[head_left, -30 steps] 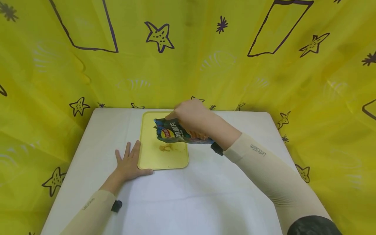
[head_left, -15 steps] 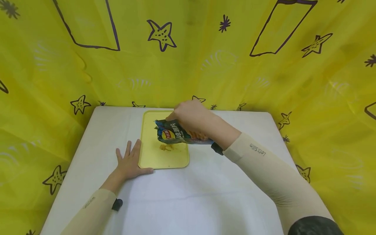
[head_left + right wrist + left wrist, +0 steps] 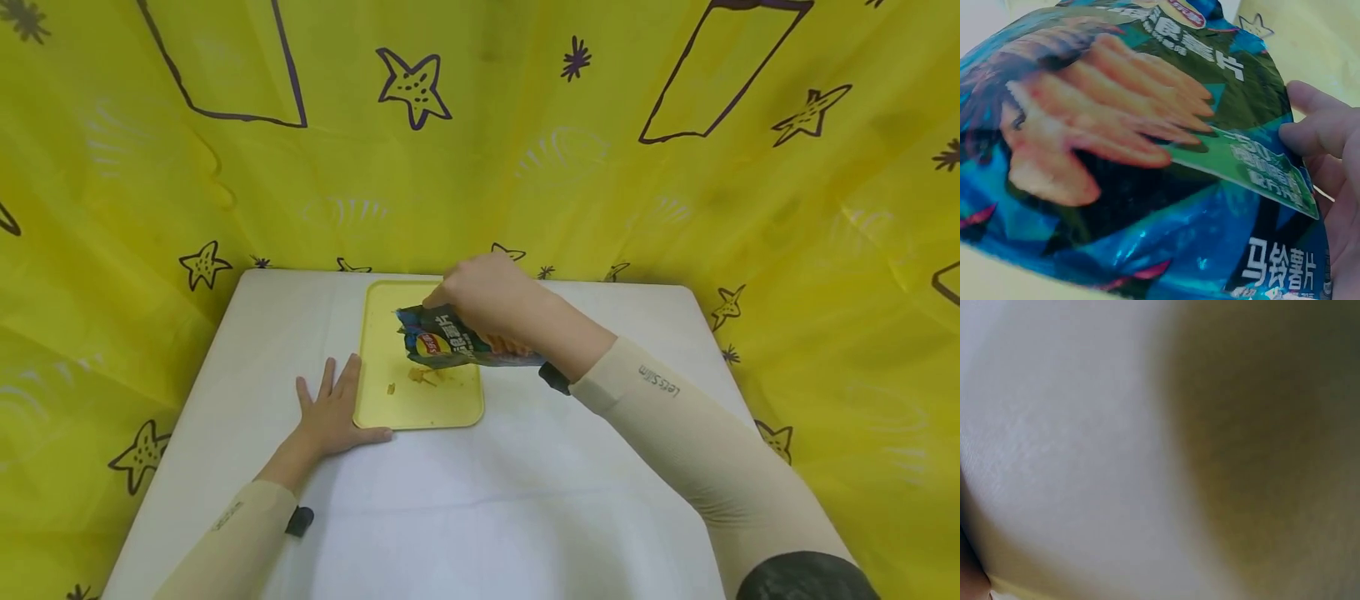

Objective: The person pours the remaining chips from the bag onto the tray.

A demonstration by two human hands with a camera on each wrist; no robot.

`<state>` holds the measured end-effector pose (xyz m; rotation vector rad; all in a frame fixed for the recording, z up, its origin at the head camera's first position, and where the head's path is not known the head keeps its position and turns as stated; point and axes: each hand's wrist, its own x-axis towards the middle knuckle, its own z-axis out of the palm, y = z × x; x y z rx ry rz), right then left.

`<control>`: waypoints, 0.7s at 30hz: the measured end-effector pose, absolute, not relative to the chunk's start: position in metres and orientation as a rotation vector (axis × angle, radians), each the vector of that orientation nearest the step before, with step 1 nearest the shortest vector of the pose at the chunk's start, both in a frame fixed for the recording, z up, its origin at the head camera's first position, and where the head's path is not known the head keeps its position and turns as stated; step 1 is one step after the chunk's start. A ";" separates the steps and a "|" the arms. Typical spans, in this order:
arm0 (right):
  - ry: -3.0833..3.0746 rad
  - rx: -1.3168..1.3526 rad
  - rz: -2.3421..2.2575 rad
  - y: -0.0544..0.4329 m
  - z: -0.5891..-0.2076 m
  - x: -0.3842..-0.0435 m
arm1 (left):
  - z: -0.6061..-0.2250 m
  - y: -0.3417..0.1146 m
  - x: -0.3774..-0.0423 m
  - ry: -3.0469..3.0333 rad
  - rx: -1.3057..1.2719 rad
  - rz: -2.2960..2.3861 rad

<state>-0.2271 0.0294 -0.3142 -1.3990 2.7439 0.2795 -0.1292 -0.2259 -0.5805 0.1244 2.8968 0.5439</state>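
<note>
left hand: lying spread wide, touching tray at its lower-left corner
right hand: gripping bag, centre of frame
bag: hanging sideways over tray, jagged end pointing left
chip bits: lying on tray, just below bag in frame

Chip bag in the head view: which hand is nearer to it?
Right. The right hand grips the chip bag over the yellow tray. The left hand is apart from the bag, fingers spread at the tray's near left corner.

Left hand splayed, right hand curled
</note>
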 end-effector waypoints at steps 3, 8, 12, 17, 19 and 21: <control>2.744 -1.399 0.290 0.028 -0.314 -0.227 | -0.580 -0.226 -0.129 2.895 0.124 0.546; 2.739 -1.399 0.285 0.027 -0.316 -0.227 | -0.579 -0.225 -0.129 2.903 0.126 0.555; 2.743 -1.389 0.284 0.027 -0.316 -0.226 | -0.579 -0.225 -0.129 2.911 0.130 0.550; 2.738 -1.401 0.296 0.026 -0.316 -0.226 | -0.580 -0.226 -0.129 2.902 0.126 0.544; 2.733 -1.406 0.305 0.025 -0.316 -0.226 | -0.581 -0.227 -0.129 2.898 0.126 0.544; 2.723 -1.413 0.310 0.025 -0.315 -0.226 | -0.582 -0.228 -0.130 2.898 0.129 0.542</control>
